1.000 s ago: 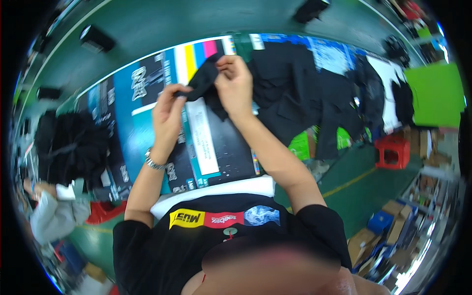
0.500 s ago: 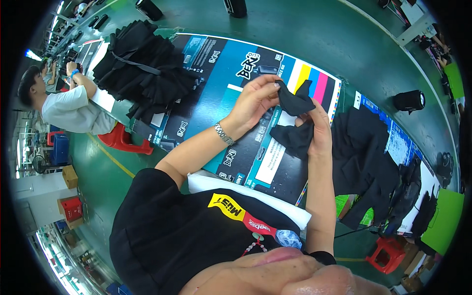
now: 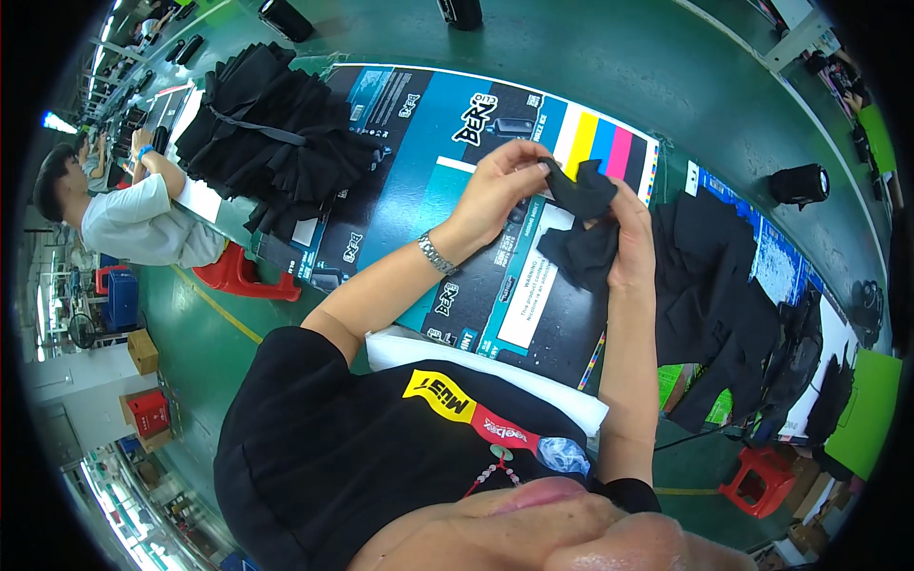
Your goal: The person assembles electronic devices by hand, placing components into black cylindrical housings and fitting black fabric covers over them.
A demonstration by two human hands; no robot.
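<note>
Between my two hands hangs a small black fabric piece (image 3: 581, 252), lifted above the printed sheet on the table. My left hand (image 3: 507, 187) pinches its upper left corner between thumb and fingertips. Around its right side, the fingers of my right hand (image 3: 630, 233) are closed, partly covered by folds of cloth. The piece has a pointed flap at the top and a wider part drooping below. To the right lies a loose heap of black fabric pieces (image 3: 705, 276). A thick stack of black fabric pieces (image 3: 267, 143), with a grey strip across it, stands at the left.
A glossy printed sheet (image 3: 405, 205) covers the table, with white padding (image 3: 476, 366) along its near edge. Black cylinders (image 3: 800, 185) stand beyond the table. Red stools (image 3: 757, 481) are at lower right and left. A person in a light shirt (image 3: 143, 214) sits at far left.
Both hands have shifted slightly right with the fabric. Its upper flap has folded over and the lower part is bunched closer to my right hand.
</note>
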